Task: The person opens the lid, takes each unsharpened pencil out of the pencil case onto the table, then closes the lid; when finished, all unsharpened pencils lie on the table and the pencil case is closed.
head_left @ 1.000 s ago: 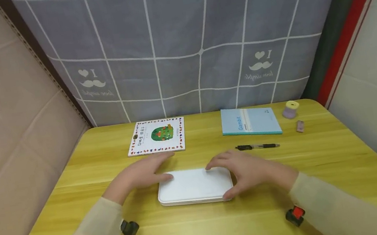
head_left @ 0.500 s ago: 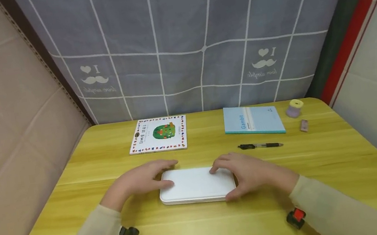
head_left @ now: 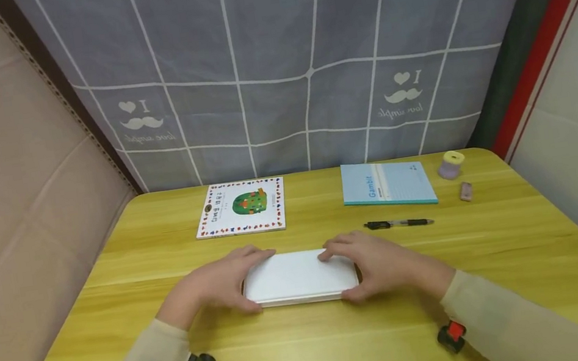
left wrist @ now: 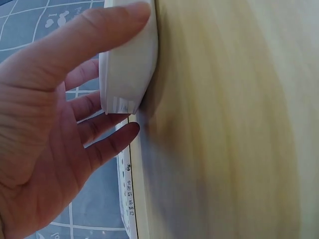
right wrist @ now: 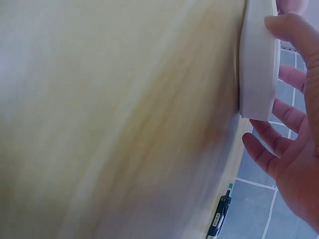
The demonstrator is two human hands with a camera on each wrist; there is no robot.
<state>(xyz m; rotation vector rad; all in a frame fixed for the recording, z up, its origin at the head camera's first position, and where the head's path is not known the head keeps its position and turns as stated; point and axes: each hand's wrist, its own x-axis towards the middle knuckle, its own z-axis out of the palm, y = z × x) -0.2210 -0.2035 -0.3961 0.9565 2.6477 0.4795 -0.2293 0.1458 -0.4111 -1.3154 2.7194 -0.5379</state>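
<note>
White flat rounded-corner plastic case at middle of yellow wood-grain tabletop, toward near edge. Left hand now clamps left end, thumb on near edge, fingers on far edge; right hand clamps right end likewise. A second ago both palms lay flat on lid; now shifted to ends, case nudged slightly toward far edge. Judgement: grip set for lifting or opening. Black pen well apart toward far right corner.

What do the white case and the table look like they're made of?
White case: probably matte plastic or coated board, going by its smooth, even surface and rounded corners; can't tell which. Table: yellow wood-grain top, likely laminate, with streaked grain and a slight sheen.
</note>
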